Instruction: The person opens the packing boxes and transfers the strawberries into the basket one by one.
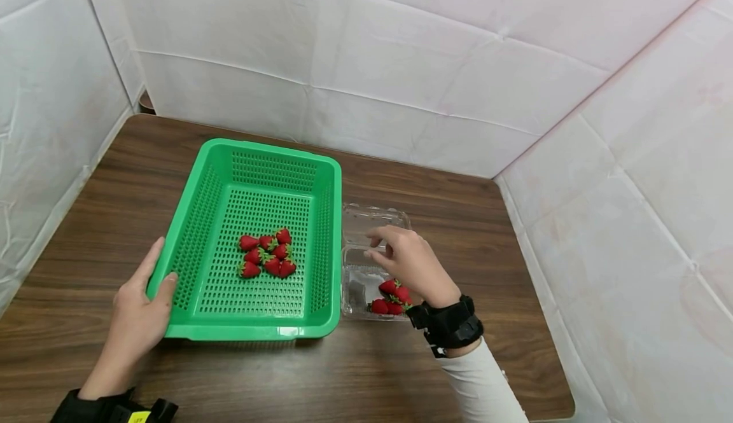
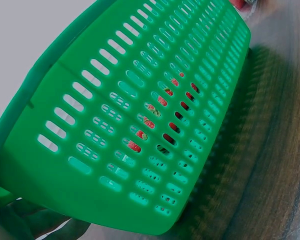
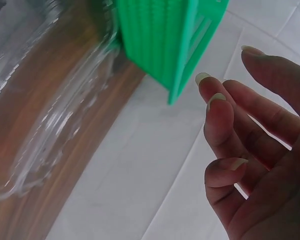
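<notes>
Strawberries [image 1: 402,295] in the clamshell [image 1: 357,291] lie at five o'clock from the bent, empty fingertips of the nearer right hand [image 1: 411,259]; left hand [image 1: 137,308] grips the colander [image 1: 252,332].

So the table's a dark brown wood-grain top [image 1: 475,245] with rounded corners, boxed in by creased white sheeting: a back wall [image 1: 395,54], a left wall [image 1: 46,105] and a right wall [image 1: 641,213]. Fold lines everywhere, plus faint pinkish patches [image 1: 710,95] on the right. Something rounded and brown [image 1: 147,103] peeks out at the back-left corner. Light's soft, slight sheen up front.
</notes>
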Demonstrator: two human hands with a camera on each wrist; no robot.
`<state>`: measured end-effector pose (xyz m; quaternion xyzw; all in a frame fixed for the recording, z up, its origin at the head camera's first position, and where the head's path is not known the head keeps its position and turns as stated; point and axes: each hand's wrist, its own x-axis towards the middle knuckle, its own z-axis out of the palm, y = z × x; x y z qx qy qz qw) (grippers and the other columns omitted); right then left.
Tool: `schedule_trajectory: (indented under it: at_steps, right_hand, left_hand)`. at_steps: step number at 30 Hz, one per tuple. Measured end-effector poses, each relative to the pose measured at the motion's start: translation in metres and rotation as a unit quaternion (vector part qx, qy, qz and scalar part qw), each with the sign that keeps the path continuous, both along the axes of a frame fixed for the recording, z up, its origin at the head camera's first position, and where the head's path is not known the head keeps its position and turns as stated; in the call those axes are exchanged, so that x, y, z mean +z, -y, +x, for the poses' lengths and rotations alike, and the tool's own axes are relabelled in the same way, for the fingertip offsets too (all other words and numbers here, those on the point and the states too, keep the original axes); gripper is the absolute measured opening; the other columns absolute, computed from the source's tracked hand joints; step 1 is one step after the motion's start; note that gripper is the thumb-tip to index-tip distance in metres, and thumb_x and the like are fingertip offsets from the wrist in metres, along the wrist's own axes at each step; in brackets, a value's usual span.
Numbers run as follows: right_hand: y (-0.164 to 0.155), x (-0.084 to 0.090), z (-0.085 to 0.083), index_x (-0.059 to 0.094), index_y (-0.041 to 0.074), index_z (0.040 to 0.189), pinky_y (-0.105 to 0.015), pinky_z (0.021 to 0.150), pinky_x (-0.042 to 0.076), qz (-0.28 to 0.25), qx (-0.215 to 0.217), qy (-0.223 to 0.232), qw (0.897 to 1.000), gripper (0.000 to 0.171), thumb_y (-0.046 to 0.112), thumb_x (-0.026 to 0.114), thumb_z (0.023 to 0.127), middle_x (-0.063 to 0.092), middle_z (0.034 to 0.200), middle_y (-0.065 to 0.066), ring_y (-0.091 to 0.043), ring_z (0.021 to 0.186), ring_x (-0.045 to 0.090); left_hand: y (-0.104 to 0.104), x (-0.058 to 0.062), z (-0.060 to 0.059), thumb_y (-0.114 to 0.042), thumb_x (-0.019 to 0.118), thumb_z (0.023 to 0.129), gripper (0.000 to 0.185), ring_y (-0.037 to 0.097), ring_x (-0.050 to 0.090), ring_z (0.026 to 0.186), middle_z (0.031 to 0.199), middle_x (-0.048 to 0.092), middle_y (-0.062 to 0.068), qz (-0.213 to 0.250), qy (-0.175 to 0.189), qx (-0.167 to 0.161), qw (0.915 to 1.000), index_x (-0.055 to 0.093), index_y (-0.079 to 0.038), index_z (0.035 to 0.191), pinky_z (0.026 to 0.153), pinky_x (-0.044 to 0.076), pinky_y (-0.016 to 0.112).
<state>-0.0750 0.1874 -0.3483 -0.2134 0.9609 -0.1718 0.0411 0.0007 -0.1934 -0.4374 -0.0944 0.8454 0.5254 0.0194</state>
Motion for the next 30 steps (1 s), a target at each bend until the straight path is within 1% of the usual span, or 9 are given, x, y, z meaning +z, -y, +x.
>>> schedule_trajectory:
  at_steps: [5,9,11,13,17,22,25,27,30]
  right_hand:
    - [-0.017,-0.004,0.002,0.066,0.014,0.119,-0.024,0.059,0.042,0.005,-0.014,0.016,1.0,0.028,0.023,0.066,0.093,0.066,0.09,0.004,-0.006,0.064,0.048]
    - [-0.026,-0.01,0.003,0.066,0.013,0.119,-0.024,0.061,0.043,0.019,-0.023,0.041,0.999,0.03,0.022,0.068,0.091,0.067,0.087,0.004,-0.005,0.065,0.051]
    - [-0.031,-0.014,0.004,0.066,0.012,0.119,-0.024,0.063,0.045,0.033,-0.023,0.055,0.998,0.029,0.02,0.069,0.091,0.067,0.086,0.003,-0.005,0.068,0.054]
    - [-0.036,-0.019,0.004,0.066,0.011,0.118,-0.025,0.065,0.048,0.047,-0.025,0.069,0.996,0.028,0.018,0.068,0.091,0.068,0.087,0.002,-0.006,0.072,0.058]
    - [-0.042,-0.031,0.002,0.067,0.012,0.117,-0.029,0.07,0.052,0.08,-0.028,0.088,0.993,0.027,0.014,0.069,0.09,0.071,0.098,-0.003,-0.011,0.081,0.064]
    - [-0.045,-0.047,-0.003,0.069,0.011,0.113,-0.036,0.072,0.054,0.127,-0.01,0.108,0.986,0.026,0.017,0.072,0.088,0.071,0.105,-0.007,-0.02,0.09,0.067]
    - [-0.044,-0.055,-0.006,0.07,0.01,0.111,-0.038,0.073,0.054,0.156,0.006,0.113,0.981,0.025,0.019,0.072,0.088,0.072,0.104,-0.008,-0.021,0.088,0.068]
    - [-0.043,-0.059,-0.008,0.071,0.009,0.108,-0.039,0.07,0.054,0.174,0.02,0.11,0.978,0.022,0.02,0.072,0.088,0.072,0.099,-0.008,-0.02,0.083,0.067]
    - [-0.04,-0.065,-0.01,0.072,0.008,0.097,-0.04,0.067,0.053,0.198,0.043,0.098,0.974,0.016,0.019,0.074,0.086,0.071,0.087,-0.006,-0.02,0.076,0.065]
  left_hand:
    - [0.0,0.001,0.001,-0.027,0.034,0.105,0.059,0.053,0.029,0.136,0.157,0.019,0.027,0.001,0.004,0.0,1.0,0.004,-0.038,0.154,0.092,0.034,0.07]
    - [0.0,0.001,0.001,-0.027,0.034,0.105,0.059,0.053,0.03,0.136,0.157,0.02,0.027,-0.001,0.002,0.0,1.0,0.004,-0.037,0.155,0.092,0.034,0.069]
    - [0.0,0.001,0.001,-0.027,0.034,0.105,0.059,0.052,0.031,0.136,0.156,0.022,0.027,-0.004,0.0,0.001,1.0,0.004,-0.037,0.155,0.092,0.034,0.068]
    - [0.0,0.002,0.0,-0.027,0.034,0.105,0.059,0.052,0.032,0.135,0.156,0.022,0.027,-0.004,-0.001,0.002,1.0,0.005,-0.037,0.155,0.092,0.035,0.068]
    - [0.0,0.002,-0.001,-0.027,0.034,0.105,0.059,0.051,0.032,0.136,0.156,0.024,0.026,-0.003,-0.001,0.005,1.0,0.005,-0.038,0.154,0.093,0.034,0.067]
    - [0.001,0.001,0.0,-0.027,0.035,0.105,0.059,0.052,0.03,0.136,0.156,0.023,0.027,0.001,-0.006,0.003,1.0,0.005,-0.038,0.154,0.094,0.033,0.069]
    - [0.0,0.002,-0.001,-0.027,0.035,0.105,0.059,0.052,0.031,0.136,0.156,0.023,0.027,0.001,-0.007,0.002,1.0,0.005,-0.038,0.154,0.094,0.033,0.069]
    - [0.0,0.002,-0.001,-0.027,0.035,0.105,0.059,0.053,0.031,0.135,0.156,0.023,0.028,0.0,-0.008,0.002,1.0,0.006,-0.037,0.155,0.093,0.034,0.07]
    - [-0.001,0.002,-0.001,-0.027,0.035,0.105,0.059,0.053,0.033,0.134,0.154,0.024,0.029,-0.005,-0.011,0.003,0.9999,0.006,-0.036,0.155,0.092,0.035,0.07]
